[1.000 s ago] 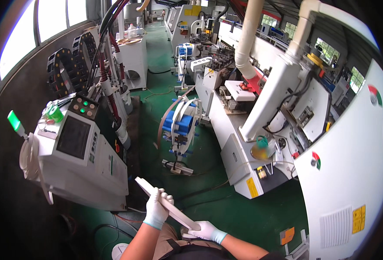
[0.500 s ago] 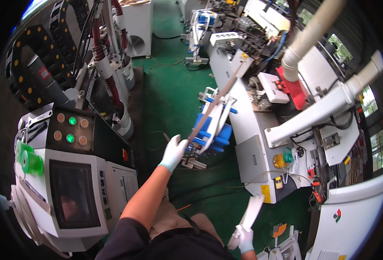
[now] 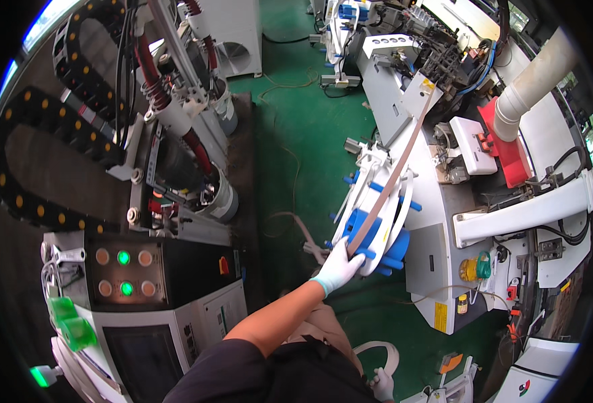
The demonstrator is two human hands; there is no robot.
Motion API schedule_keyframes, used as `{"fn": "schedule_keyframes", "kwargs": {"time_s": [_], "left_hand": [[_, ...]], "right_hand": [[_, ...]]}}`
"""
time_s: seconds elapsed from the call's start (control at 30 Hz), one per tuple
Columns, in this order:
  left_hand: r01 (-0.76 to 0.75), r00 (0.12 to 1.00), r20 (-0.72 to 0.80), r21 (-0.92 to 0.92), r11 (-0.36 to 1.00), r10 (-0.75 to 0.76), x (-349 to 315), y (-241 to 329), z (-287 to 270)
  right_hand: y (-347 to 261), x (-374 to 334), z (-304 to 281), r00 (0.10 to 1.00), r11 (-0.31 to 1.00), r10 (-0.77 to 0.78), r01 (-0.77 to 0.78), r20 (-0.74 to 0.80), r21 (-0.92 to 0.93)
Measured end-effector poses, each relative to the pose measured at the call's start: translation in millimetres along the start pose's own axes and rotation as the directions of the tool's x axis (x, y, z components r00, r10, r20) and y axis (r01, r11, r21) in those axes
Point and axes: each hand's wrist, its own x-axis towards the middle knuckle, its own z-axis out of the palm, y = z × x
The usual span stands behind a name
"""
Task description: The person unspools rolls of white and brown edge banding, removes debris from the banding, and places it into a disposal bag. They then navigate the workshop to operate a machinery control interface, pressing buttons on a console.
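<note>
My left hand (image 3: pixel 338 267), in a white glove, is closed round the near end of a long, thin brown edge-banding strip (image 3: pixel 396 176). The strip slants away to the far right, reaching toward the machine. Below it stands a white frame with a blue reel (image 3: pixel 396 243) and blue rods; whether the hand touches the reel I cannot tell. Low in the picture, my gloved right hand (image 3: pixel 381 385) is closed on a pale band (image 3: pixel 391 354) that curves up in a loop. The lower part of this hand is cut off by the picture's edge.
On the left stands a control cabinet (image 3: pixel 169 269) with lit green buttons and a dark screen. Behind it are cable chains (image 3: pixel 28 195) and buckets. A long white machine (image 3: pixel 430 269) with pipes fills the right. A hose or cord lies on the green floor (image 3: pixel 289 134).
My view has swung, so the surroundings sit differently. My left hand has come closer to the blue reel, still holding the strip. The pale band at my right hand now bends into a loop.
</note>
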Motion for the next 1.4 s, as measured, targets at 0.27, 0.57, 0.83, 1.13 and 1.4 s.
{"fn": "schedule_keyframes", "kwargs": {"time_s": [0.27, 0.57, 0.83, 1.13, 1.4], "left_hand": [[-0.066, 0.889, 0.390, 0.627, 0.777, -0.239, -7, 28, -8], [-0.516, 0.472, 0.736, 0.677, 0.526, -0.485, 60, 71, 9], [-0.777, -0.244, 0.956, -0.092, 0.622, -0.164, 317, 47, -20], [-0.303, 0.942, 0.271, 0.431, 0.850, 0.199, 742, 148, 39], [-0.462, 0.856, 0.428, 0.380, 0.801, 0.290, 881, 153, 125]], "right_hand": [[-109, 115, 79, 0.993, 0.987, 0.120, -0.120, 0.008, 0.102], [-173, 132, 128, 0.993, 0.971, -0.087, 0.102, -0.081, 0.215], [-176, 147, 192, 0.925, 0.816, -0.053, 0.257, -0.376, 0.518], [-269, 39, 281, 0.717, 0.847, 0.218, 0.198, -0.662, 0.494], [-417, 80, 337, 0.720, 0.887, 0.143, 0.212, -0.680, 0.411]]}}
